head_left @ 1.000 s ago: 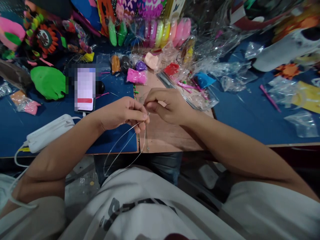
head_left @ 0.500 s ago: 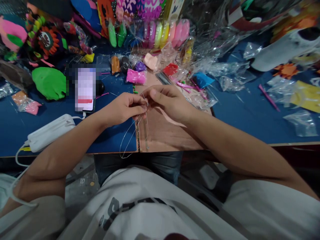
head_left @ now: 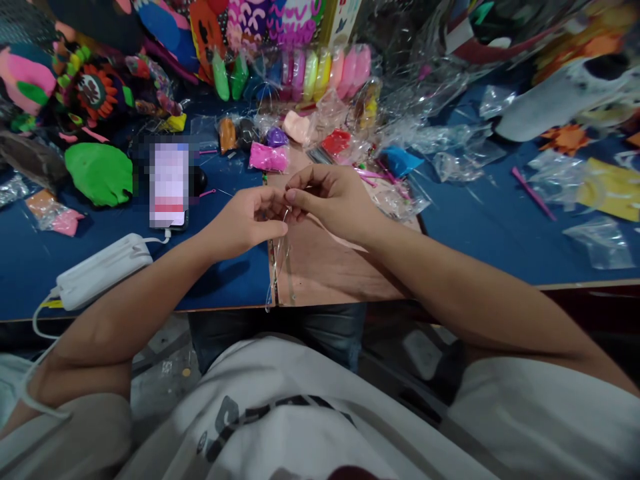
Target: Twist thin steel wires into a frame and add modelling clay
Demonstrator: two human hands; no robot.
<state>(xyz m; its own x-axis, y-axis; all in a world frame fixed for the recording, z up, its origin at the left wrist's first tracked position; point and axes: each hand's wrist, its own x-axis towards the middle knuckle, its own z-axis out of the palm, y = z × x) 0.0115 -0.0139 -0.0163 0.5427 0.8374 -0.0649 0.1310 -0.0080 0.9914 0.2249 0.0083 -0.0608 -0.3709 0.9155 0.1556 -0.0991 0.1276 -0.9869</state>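
Observation:
A loop of thin, shiny wire [head_left: 274,283] hangs from my fingertips over the near table edge. My right hand [head_left: 333,203] pinches its upper end between thumb and forefinger. My left hand [head_left: 247,223] meets it from the other side, forefinger close to the right fingertips. Its thumb stands apart from the forefinger, beside the wire; the curled fingers behind are partly hidden. Beneath both hands lies a brown board [head_left: 345,273] on the blue tabletop.
Wrapped clay, including a pink pack [head_left: 269,157], lies beyond my hands. To the left are a phone [head_left: 169,183], a white power bank [head_left: 103,270] and a green clay piece [head_left: 99,173]. Plastic bags [head_left: 600,241] and a purple stick [head_left: 533,193] lie right.
My left thumb has come away from the forefinger, where both pinched the wire before. The hanging loop has narrowed and swung right. The view has shifted slightly.

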